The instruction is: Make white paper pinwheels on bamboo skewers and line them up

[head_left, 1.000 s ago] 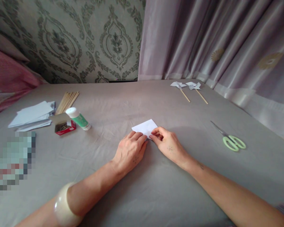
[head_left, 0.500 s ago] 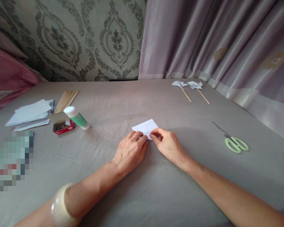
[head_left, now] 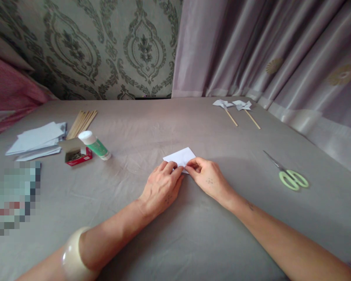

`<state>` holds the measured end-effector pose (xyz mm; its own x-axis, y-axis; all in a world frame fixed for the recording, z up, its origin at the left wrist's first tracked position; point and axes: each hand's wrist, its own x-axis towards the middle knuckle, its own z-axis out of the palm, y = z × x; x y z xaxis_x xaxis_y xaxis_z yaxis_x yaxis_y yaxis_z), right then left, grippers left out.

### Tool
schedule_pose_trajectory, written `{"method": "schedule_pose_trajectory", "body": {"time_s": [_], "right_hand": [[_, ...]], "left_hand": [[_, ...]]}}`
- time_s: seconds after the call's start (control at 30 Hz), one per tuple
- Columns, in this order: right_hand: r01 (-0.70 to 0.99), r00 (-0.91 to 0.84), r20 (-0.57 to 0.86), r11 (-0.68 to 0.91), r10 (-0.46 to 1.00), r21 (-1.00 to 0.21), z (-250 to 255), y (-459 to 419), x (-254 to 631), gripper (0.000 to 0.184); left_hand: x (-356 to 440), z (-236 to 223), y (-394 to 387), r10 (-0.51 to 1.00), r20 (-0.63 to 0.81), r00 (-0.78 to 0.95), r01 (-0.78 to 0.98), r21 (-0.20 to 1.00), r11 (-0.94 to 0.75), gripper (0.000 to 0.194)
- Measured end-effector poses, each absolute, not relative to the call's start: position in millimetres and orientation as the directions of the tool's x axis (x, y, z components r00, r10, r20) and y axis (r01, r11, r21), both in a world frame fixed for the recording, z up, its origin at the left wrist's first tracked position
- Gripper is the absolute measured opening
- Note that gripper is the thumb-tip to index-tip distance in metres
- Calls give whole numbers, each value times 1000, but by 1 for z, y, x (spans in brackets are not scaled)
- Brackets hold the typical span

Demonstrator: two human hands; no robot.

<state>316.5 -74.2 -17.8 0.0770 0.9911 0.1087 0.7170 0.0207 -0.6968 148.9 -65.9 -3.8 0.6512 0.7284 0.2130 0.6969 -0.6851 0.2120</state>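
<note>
A small white sheet of paper (head_left: 181, 155), apparently folded, lies on the grey cloth in front of me. My left hand (head_left: 162, 183) presses on its near left side, fingers bent and covering that part. Thumb and forefinger of my right hand (head_left: 207, 173) pinch the paper's near right edge, close to my left thumb. Both hands hide the near portion of the sheet, so its fold there is partly out of sight.
Scissors (head_left: 292, 179) lie right. Two paper pinwheels on sticks (head_left: 222, 104) rest at the back right. Leftward are a white-and-green glue bottle (head_left: 98, 148), a red box of small metal pieces (head_left: 80, 158), wooden sticks (head_left: 82, 123), stacked paper (head_left: 36, 138) and a blurred-out item (head_left: 13, 199).
My left thumb has slid slightly right along the paper, closer to my right fingertips. Both hands otherwise stay in place on the sheet.
</note>
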Motion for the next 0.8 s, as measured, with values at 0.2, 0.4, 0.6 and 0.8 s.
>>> {"method": "schedule_pose_trajectory", "body": {"time_s": [0.2,0.4,0.6,0.8], "right_hand": [[704,103,79,-17,992,-710,-17,-73,316,10],[692,109,80,-18,991,-721,-19,-72,317,11],[674,108,71,-21,992,-739,-21,-71,318,10],[668,106,72,-18,992,-744,-22,-70,318,10]], "left_hand": [[150,-2,-64,733,172,658,701,215,-680,30],[150,-2,-63,737,150,659,701,232,-675,30],[150,-3,-62,740,143,657,702,241,-670,29],[152,-2,-61,748,127,652,709,246,-661,29]]}}
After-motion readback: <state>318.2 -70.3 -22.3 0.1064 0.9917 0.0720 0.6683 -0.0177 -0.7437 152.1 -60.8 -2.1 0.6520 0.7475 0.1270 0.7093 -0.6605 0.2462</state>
